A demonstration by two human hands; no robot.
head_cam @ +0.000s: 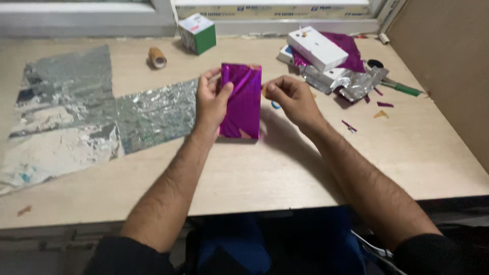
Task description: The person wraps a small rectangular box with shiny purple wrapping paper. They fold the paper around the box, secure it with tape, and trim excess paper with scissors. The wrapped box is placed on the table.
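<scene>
A flat box wrapped in shiny magenta foil (pixel 242 102) stands upright on the pale wooden table (pixel 285 168), just beyond the middle. My left hand (pixel 211 99) grips its left edge, thumb pressed on the front face. My right hand (pixel 293 97) hovers just right of the box with fingers curled and pinched together; whether something small sits between them I cannot tell. A bit of blue shows below that hand.
A large crinkled silver foil sheet (pixel 71 117) covers the table's left part. A tape roll (pixel 157 57) and a green-and-white carton (pixel 197 33) lie at the back. Back right: white boxes (pixel 317 48), magenta foil (pixel 351 48), crumpled silver foil (pixel 359 84), a green-handled tool (pixel 402 88), foil scraps.
</scene>
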